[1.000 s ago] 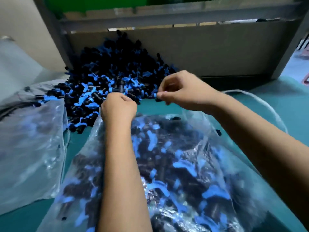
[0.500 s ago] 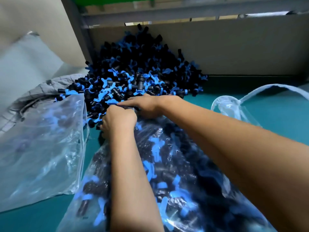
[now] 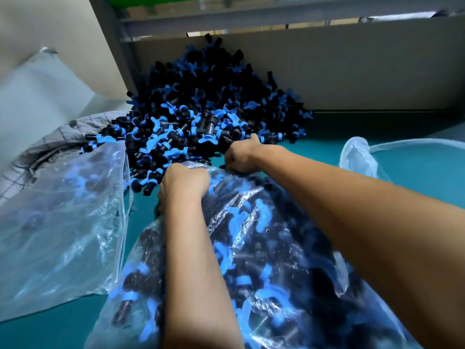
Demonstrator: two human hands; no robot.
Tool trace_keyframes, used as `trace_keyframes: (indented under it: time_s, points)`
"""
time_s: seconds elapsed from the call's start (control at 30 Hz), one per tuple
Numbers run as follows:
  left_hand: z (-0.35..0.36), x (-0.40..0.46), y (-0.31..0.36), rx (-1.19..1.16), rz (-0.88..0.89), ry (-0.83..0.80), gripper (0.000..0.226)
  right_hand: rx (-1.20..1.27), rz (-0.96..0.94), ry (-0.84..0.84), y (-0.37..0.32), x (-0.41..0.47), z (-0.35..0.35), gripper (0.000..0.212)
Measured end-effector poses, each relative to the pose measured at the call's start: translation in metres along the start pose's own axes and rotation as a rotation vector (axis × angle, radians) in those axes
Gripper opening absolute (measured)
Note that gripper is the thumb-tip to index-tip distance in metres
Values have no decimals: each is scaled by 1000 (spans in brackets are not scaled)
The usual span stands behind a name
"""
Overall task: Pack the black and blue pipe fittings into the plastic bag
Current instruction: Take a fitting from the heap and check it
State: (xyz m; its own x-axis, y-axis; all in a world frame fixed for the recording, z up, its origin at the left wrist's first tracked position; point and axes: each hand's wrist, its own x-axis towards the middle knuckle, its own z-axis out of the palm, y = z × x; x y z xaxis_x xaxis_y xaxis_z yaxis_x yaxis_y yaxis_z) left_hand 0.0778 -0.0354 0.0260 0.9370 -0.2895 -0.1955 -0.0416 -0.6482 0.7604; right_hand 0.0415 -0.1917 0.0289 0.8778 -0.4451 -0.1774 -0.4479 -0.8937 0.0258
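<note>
A big heap of black and blue pipe fittings (image 3: 208, 107) is piled against the grey back wall on the teal table. In front of it lies a clear plastic bag (image 3: 271, 260), largely filled with the same fittings, its mouth facing the heap. My left hand (image 3: 185, 183) grips the bag's mouth edge on the left side. My right hand (image 3: 242, 153) is at the heap's front edge by the bag mouth, fingers curled around black fittings; the fingertips are hidden.
A second clear bag (image 3: 60, 222) with some fittings lies at the left, over a grey quilted cloth (image 3: 50, 142). Another clear bag (image 3: 362, 157) lies at the right on the teal table (image 3: 415, 172). A metal frame post (image 3: 110, 39) stands behind the heap.
My right hand moved from beside the left hand out to the right front of the heap and curled onto fittings. The view shifted closer to the heap; my left hand still holds the bag mouth.
</note>
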Motion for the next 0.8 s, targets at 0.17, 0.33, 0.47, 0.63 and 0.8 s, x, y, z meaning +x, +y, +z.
trace_keyframes:
  time_s: [0.17,0.33,0.47,0.63,0.8]
  points:
    - [8,-2,-1,-70,87,-84,8,261,185,23,25,-5,10,23]
    - [11,3,-6,-54,177,-220,54,336,173,110,43,-14,21,24]
    - [15,1,-5,-103,285,-320,59,510,157,308,55,-29,18,46]
    - [20,-4,2,-170,383,-268,53,877,252,598,69,-58,7,38]
    - [11,-18,23,-207,562,-74,25,1449,80,609,93,-134,1,13]
